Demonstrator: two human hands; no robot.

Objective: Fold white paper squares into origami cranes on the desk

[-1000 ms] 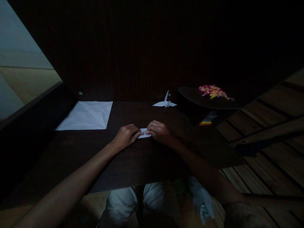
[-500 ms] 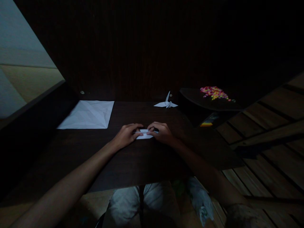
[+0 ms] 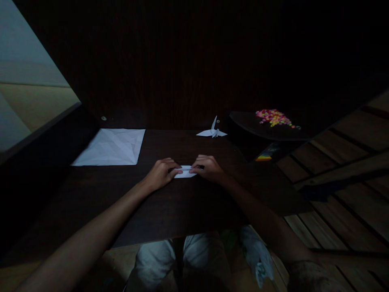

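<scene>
A small folded piece of white paper [image 3: 184, 174] lies on the dark table in front of me, its two ends partly covered by my fingers. My left hand [image 3: 162, 173] pinches its left end between thumb and fingers. At the right end, my right hand [image 3: 208, 167] does the same, thumb toward me and fingers on the far side. Beyond my right hand stands a white origami crane [image 3: 214, 132] with its wings spread. To the left lies a large creased sheet of white paper [image 3: 112, 147].
A dark shelf [image 3: 243, 121] at the right bears a heap of small pink and yellow pieces [image 3: 275, 117]. A dark panel [image 3: 170, 65] rises behind the table, and a low side board [image 3: 42, 134] runs along the left. A plastic bag [image 3: 258, 255] hangs below the table edge.
My fingers have closed in a little on the paper's far edge, and my right hand has shifted slightly outward. The paper, crane and sheet stay in place.
</scene>
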